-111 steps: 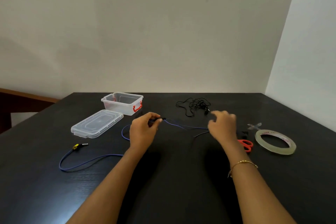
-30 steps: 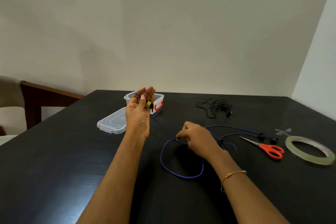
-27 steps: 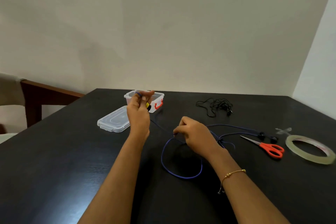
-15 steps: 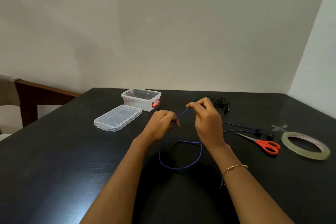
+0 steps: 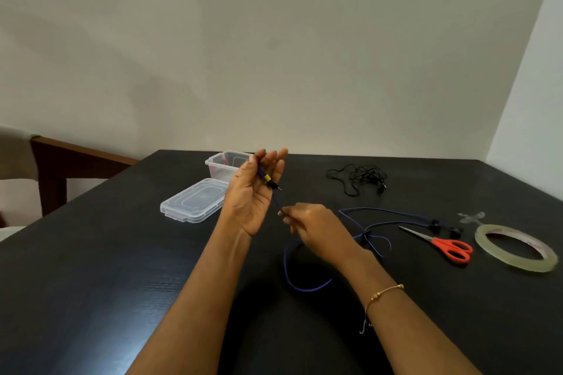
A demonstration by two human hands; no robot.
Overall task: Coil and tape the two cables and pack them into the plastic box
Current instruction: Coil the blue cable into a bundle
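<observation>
My left hand [image 5: 254,192] is raised palm-up with the blue cable [image 5: 288,271] wound over its fingers; the yellow-banded plug end lies against the palm. My right hand [image 5: 316,227] pinches the same cable just below, pulling it taut. The rest of the blue cable loops on the table under my right wrist and trails to the right. The black cable [image 5: 359,178] lies tangled at the back. The clear plastic box [image 5: 224,161] with red clips stands behind my left hand, partly hidden, and its lid [image 5: 195,202] rests in front of it.
Red-handled scissors [image 5: 447,248] and a roll of clear tape [image 5: 515,250] lie at the right on the black table [image 5: 91,268]. A small piece of tape [image 5: 472,217] sits behind the roll. A wooden chair [image 5: 54,167] stands beyond the table's left edge.
My left hand has risen and opened palm-up with the plug end across it. My right hand dropped from beside it to below it, still gripping the blue cable.
</observation>
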